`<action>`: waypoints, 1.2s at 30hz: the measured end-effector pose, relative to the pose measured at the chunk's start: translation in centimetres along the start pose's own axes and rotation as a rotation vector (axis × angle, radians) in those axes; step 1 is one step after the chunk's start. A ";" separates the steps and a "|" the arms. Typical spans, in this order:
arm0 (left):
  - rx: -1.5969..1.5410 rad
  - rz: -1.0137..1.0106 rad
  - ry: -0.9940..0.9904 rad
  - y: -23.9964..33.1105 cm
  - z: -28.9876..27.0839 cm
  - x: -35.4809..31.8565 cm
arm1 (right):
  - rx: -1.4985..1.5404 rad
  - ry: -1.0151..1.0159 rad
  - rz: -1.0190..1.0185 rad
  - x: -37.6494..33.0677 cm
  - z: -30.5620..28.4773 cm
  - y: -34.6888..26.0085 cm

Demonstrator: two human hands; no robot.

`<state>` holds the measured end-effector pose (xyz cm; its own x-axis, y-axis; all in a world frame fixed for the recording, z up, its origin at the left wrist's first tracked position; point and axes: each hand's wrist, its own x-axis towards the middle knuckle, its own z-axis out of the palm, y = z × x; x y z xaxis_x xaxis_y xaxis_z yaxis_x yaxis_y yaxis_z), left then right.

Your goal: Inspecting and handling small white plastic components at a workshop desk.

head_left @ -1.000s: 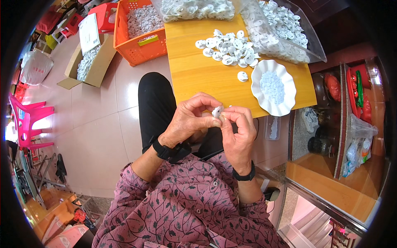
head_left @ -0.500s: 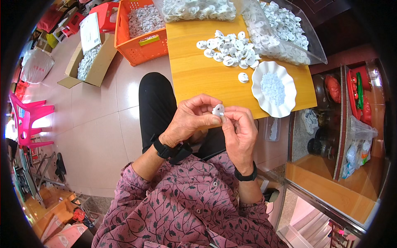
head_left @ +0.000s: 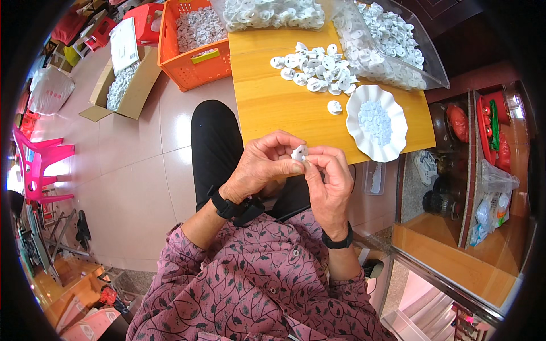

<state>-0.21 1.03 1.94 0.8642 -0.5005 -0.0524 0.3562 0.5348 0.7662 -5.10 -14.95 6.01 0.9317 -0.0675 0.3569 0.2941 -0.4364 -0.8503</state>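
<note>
Above my lap, close to the table's near edge, my left hand (head_left: 263, 161) pinches a small round white plastic part (head_left: 299, 152) between thumb and fingers. The right hand (head_left: 331, 181) is closed too, its thumb and fingertips pressed together against the part's right side; whatever they hold is too small or hidden to make out. On the yellow wooden table (head_left: 264, 102) lies a loose pile of similar white parts (head_left: 321, 71), with a single part (head_left: 334, 107) set apart nearer me. Beside it stands a white scalloped dish (head_left: 354, 122) holding many tiny pale translucent pieces (head_left: 375, 121).
Bags of white parts (head_left: 273, 14) and a clear bin (head_left: 435, 68) fill the table's far side. An orange crate (head_left: 196, 71) and a cardboard box (head_left: 145, 82) stand on the floor at left. A pink chair (head_left: 42, 165) is farther left; shelves (head_left: 469, 170) stand right.
Both hands stay in almost the same place. The white part has turned slightly between the fingers.
</note>
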 end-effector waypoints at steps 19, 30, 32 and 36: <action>-0.076 -0.098 -0.006 0.3 0.0 -0.2 | -0.203 -0.042 -0.137 -0.1 0.1 -0.2; -0.167 -0.034 0.055 0.4 0.1 -0.3 | -0.288 0.067 -0.223 -1.2 0.9 -0.2; -0.168 -0.034 0.051 0.4 0.1 -0.3 | -0.286 0.067 -0.223 -1.2 1.0 -0.3; -0.173 -0.016 0.074 0.3 0.2 -0.3 | -0.303 0.082 -0.245 -1.2 1.3 0.0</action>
<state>-0.43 1.17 2.34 0.8794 -0.4620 -0.1151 0.4203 0.6397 0.6435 -5.94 -13.68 5.10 0.8179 0.0054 0.5753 0.4182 -0.6924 -0.5880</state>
